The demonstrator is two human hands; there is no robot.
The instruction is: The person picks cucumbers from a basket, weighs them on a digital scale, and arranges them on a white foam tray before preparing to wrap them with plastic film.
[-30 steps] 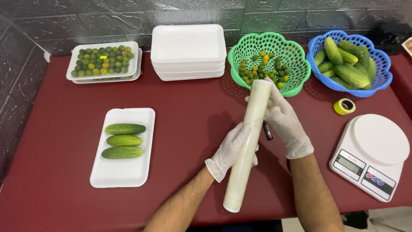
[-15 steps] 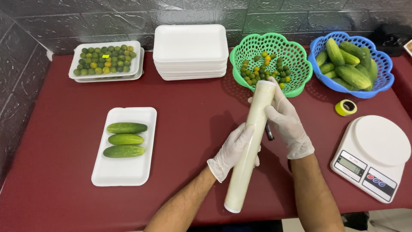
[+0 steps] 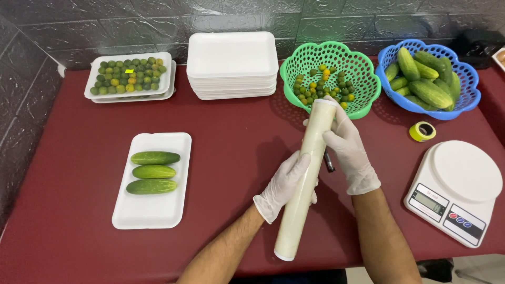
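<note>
At table centre: cling-film roll [image 3: 305, 181] gripped by left hand [image 3: 286, 184] and right hand [image 3: 350, 152]; cucumber tray [image 3: 152, 210] at 9 o'clock; best kept level.

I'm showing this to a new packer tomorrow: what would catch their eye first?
First, the long pale roll of cling film held mid-table by both gloved hands: left hand low, right hand higher. Next, three cucumbers lying side by side on a white foam tray to the left, then the green basket and blue basket behind.
</note>
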